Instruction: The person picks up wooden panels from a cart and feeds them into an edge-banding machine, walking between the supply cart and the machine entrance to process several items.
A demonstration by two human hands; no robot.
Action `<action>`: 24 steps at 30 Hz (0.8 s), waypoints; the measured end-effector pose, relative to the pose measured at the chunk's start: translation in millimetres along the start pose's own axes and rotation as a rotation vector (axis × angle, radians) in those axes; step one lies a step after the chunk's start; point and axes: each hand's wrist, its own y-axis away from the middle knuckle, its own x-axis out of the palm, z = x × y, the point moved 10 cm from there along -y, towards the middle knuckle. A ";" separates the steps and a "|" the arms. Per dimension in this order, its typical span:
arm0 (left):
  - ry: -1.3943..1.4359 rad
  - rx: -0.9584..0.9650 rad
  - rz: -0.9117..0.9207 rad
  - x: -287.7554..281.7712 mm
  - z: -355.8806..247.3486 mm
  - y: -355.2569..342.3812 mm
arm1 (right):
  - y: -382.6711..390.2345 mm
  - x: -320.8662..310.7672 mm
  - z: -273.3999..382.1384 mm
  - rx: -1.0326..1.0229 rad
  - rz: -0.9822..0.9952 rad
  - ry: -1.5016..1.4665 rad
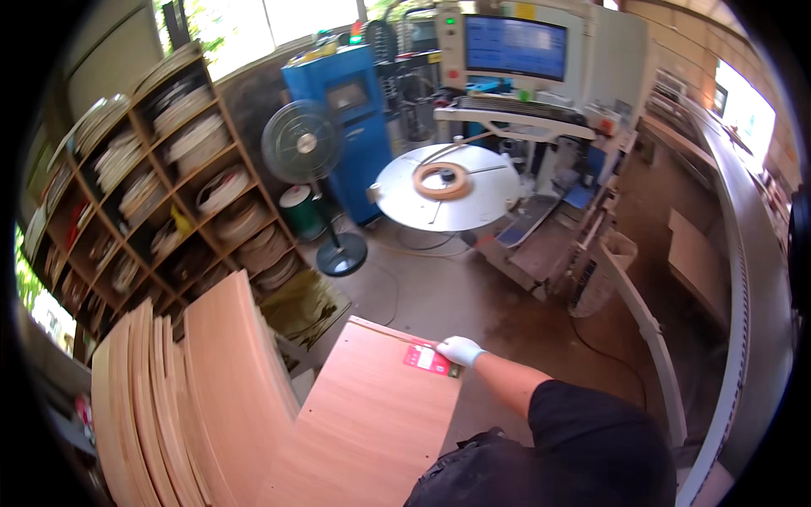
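My right hand (461, 351), in a white glove, is closed on the far right corner of a pale wood panel (363, 414). Beside the fingers, a red label (427, 357) with a white patch lies on the panel face. A thin dark line runs along the panel's far edge toward the hand; whether it is a groove or a strip I cannot tell. Small dark holes dot the surface. The panel's near end runs out of the picture at the bottom. My left hand is out of sight.
Several upright wood panels (224, 355) lean at the left, before a cubby shelf (165, 135) of coiled edging. Beyond are a standing fan (304, 144), a blue cabinet (365, 135), and a machine with a screen (515, 46) and a round white turntable (397, 198). A long metal rail (733, 287) curves along the right.
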 end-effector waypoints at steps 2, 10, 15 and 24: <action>-0.006 0.043 0.074 29.8 -19.1 5.8 | 34.7 -24.6 -61.1 0.085 -0.041 -0.120; -0.050 0.207 0.438 175.1 -83.8 60.2 | 158.3 -129.0 -250.9 0.272 -0.409 -0.328; -0.073 0.284 0.612 253.4 -110.3 103.6 | 230.6 -166.0 -367.0 0.412 -0.521 -0.437; -0.247 0.043 0.656 373.8 -57.4 75.6 | 292.7 -197.5 -436.3 0.507 -0.750 -0.444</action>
